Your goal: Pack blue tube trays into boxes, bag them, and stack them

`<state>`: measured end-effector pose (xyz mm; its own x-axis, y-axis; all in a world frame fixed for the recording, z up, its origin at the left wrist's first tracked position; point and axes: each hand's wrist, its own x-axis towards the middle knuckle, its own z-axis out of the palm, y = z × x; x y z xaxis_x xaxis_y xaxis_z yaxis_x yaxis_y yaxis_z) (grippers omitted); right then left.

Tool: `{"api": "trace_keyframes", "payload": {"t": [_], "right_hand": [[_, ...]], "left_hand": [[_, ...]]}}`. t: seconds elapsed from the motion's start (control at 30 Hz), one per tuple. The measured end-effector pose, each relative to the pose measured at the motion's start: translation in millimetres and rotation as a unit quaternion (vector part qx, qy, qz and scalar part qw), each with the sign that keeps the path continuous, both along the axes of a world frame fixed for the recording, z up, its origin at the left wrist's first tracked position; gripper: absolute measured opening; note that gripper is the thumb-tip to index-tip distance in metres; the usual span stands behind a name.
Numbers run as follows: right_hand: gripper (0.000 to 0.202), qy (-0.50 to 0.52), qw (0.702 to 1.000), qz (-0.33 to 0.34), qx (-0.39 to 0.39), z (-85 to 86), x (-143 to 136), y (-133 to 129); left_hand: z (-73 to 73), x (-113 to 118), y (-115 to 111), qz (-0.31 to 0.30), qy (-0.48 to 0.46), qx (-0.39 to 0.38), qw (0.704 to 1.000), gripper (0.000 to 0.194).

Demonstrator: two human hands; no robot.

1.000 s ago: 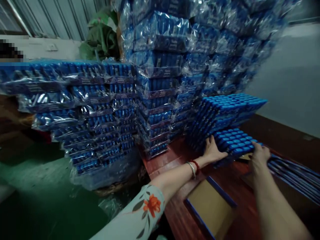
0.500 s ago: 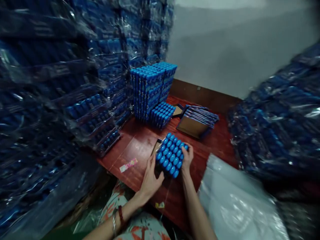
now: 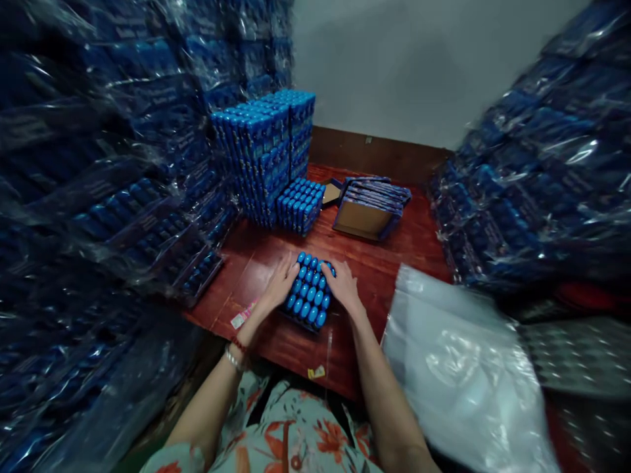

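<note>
A shallow display tray packed with rows of shiny blue oval-topped pieces lies on the red-brown table in front of me. My left hand grips its left side, thumb at the far left corner. Against the far right corner my right hand presses, its thumb over the edge pieces. What the pieces are underneath is hidden, and so are several fingertips. Just beyond stands a low pile of similar blue pieces, next to a tall stack of them.
Nested trays with brown insides lie at the back. Clear plastic bags cover the right front. Plastic-wrapped stacks rise at left and right. A pink strip and a yellow scrap lie near the front edge.
The filled tray has gone from tilted in my hands to lying lower on the table. Both hands have shifted to its far corners. The view has moved somewhat.
</note>
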<state>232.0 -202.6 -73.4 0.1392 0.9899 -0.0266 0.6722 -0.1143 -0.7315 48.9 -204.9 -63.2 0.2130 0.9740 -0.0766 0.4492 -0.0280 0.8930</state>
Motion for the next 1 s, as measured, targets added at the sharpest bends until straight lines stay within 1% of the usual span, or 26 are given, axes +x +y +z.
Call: {"api": "trace_keyframes", "payload": {"t": [0.07,0.13,0.23,0.33,0.43,0.5,0.57,0.63,0.7,0.73,0.77,0.8,0.87,0.93,1.0], "right_hand": [[0.043,-0.012,0.999,-0.001,-0.045,2.9,-2.3,-4.1],[0.043,0.0,0.999,-0.008,-0.042,0.4,-5.5,-5.9],[0.042,0.048,0.998,-0.026,0.012,-10.6,-10.0,-4.1],[0.044,0.109,0.992,-0.025,0.062,-18.9,-12.5,2.2],[0.05,0.142,0.987,-0.002,0.076,-16.6,-9.5,4.9],[0.055,0.162,0.985,0.017,0.063,-13.4,-3.2,-5.8],[0.06,0.184,0.982,0.013,0.038,-14.3,4.8,-33.1],[0.063,0.164,0.986,-0.025,0.026,-21.2,10.3,-76.2],[0.062,0.076,0.995,-0.056,0.035,-31.8,10.1,-125.7],[0.061,0.019,0.998,-0.046,0.039,-37.0,7.9,-148.6],[0.058,-0.038,0.998,-0.021,0.044,-41.2,4.9,-168.2],[0.053,-0.088,0.995,0.017,0.048,-44.3,2.0,-183.5],[0.043,-0.159,0.981,0.098,0.052,-46.0,0.5,-201.3],[0.041,-0.195,0.968,0.15,0.042,-43.5,9.3,-209.2],[0.045,-0.202,0.961,0.185,0.025,-40.7,28.7,-220.9]], "left_hand": [[-2.8,10.2,12.8,-0.05,0.038,0.023,0.998,0.061],[-8.2,16.3,18.9,-0.085,0.063,0.051,0.993,0.061],[-11.8,18.3,21.9,-0.087,0.084,0.062,0.991,0.061],[-6.8,18.2,22.7,-0.08,0.091,0.049,0.991,0.059],[-2.3,18.5,14.6,-0.076,0.097,0.036,0.992,0.059],[-3.9,16.6,-0.5,-0.069,0.105,0.033,0.992,0.059],[-7.5,11.3,-21.8,-0.057,0.118,0.038,0.991,0.059],[-8.1,4.2,-42.2,-0.037,0.138,0.053,0.988,0.06],[-2.3,-1.0,-54.3,-0.013,0.161,0.085,0.983,0.063],[2.7,-1.5,-56.1,-0.01,0.173,0.107,0.979,0.064],[8.2,-0.2,-55.3,-0.019,0.187,0.131,0.973,0.066],[13.4,2.9,-52.6,-0.042,0.206,0.153,0.966,0.066],[20.4,13.3,-44.8,-0.123,0.253,0.186,0.941,0.061],[21.0,25.6,-38.9,-0.192,0.306,0.2,0.911,0.053],[17.1,35.0,-37.5,-0.211,0.347,0.211,0.889,0.048]]}}
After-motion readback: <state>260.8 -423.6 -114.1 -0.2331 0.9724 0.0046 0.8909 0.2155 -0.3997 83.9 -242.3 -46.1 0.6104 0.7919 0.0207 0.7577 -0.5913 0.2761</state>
